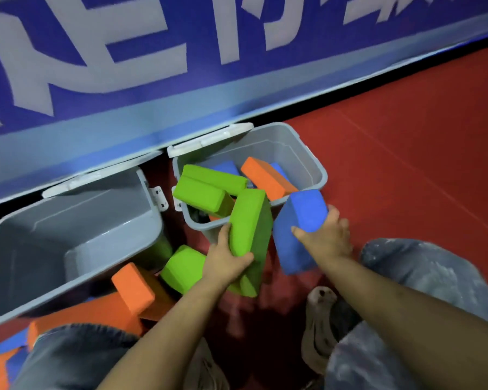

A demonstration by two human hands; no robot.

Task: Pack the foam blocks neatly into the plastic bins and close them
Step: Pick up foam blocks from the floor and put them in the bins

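Two grey plastic bins stand on the red floor with white lids tipped back against the banner. The left bin (152, 220) holds nothing I can see. The right bin (319, 170) holds green, orange and blue foam blocks lying at odd angles. My left hand (226, 257) grips a green block (251, 220) just in front of the right bin's near rim. My right hand (326, 235) grips a blue block (302, 218) beside that bin's near right corner. Another green block (183, 268) and an orange block (133, 288) lie on the floor near the left bin.
A blue banner (181, 66) with white characters runs behind the bins. More orange and blue blocks (9, 358) lie at the lower left by my knee. My jeans-clad knees and shoes (319, 327) fill the bottom. Red floor (420, 150) stretches to the right.
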